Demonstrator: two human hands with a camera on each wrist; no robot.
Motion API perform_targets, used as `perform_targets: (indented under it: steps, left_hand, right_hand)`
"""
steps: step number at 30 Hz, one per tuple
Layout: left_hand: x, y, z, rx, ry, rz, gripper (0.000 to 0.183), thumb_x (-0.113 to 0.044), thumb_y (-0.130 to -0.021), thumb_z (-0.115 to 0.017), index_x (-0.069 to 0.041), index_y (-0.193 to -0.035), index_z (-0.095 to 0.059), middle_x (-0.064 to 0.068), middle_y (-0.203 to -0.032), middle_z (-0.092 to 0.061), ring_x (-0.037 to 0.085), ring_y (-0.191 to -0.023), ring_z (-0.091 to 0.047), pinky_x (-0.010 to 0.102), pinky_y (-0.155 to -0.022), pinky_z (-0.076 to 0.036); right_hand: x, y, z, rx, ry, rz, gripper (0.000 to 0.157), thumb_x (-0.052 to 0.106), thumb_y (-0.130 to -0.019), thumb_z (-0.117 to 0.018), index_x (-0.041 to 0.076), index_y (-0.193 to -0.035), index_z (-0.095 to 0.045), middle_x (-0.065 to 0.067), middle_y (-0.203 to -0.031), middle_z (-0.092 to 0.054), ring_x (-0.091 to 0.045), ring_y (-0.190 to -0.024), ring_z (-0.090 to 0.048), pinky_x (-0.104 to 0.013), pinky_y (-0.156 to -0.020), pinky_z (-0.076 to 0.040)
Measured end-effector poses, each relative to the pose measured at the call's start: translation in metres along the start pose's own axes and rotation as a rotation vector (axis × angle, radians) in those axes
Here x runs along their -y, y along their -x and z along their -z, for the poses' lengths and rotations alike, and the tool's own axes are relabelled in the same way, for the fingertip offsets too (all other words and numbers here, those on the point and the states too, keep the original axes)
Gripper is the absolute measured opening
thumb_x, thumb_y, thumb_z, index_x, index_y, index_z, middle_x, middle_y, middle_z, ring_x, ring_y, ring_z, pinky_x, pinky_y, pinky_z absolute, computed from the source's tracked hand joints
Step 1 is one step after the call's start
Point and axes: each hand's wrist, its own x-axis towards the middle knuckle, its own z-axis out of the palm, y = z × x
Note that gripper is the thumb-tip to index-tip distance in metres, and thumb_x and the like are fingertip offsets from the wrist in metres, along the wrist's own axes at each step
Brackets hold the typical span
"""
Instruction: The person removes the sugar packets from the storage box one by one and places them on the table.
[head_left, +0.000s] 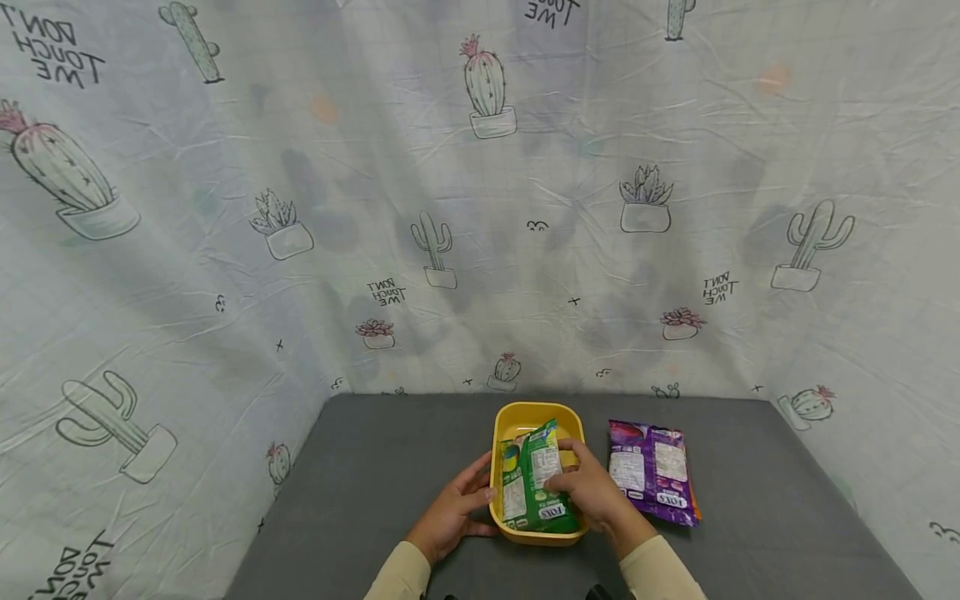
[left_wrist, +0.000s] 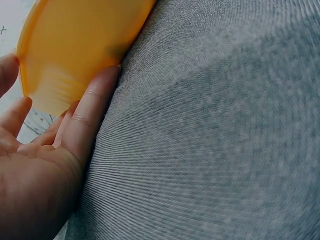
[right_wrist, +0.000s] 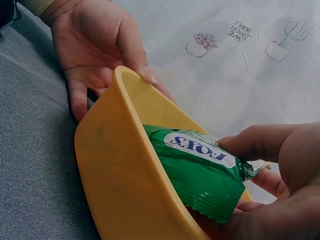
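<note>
A green FOX'S packet (head_left: 536, 492) with white label panels lies tilted inside a yellow tub (head_left: 528, 410). My right hand (head_left: 596, 493) pinches it at its right side, thumb on the face and fingers behind. In the right wrist view the FOX'S end of the packet (right_wrist: 197, 167) slopes up by the tub wall (right_wrist: 122, 165). My left hand (head_left: 457, 506) rests against the tub's left side. Its fingers (left_wrist: 95, 107) lie fairly straight along the outer wall (left_wrist: 80, 45), and its thumb touches the rim.
To the right of the tub lies a purple FOX'S packet (head_left: 654, 471), with an orange edge showing beneath its right side. Everything stands on a grey cloth surface (head_left: 390, 450). Behind and at both sides hangs a pale sheet (head_left: 510, 292) printed with cacti.
</note>
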Motion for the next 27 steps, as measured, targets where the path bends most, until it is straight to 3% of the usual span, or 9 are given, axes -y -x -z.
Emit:
perform_targets:
  steps: [27]
  left_hand:
    - [-0.0015, 0.0039, -0.0011, 0.01, -0.005, 0.0, 0.079, -0.023, -0.108, -0.072, -0.017, -0.175, -0.029, 0.024, -0.172, -0.033, 0.038, -0.134, -0.057, 0.065, -0.086, -0.06]
  right_hand:
    - [0.0019, 0.0049, 0.0048, 0.016, -0.085, 0.013, 0.077, -0.008, -0.095, -0.07, 0.007, -0.159, -0.031, -0.027, -0.127, -0.059, -0.035, -0.101, -0.07, -0.054, -0.085, -0.063]
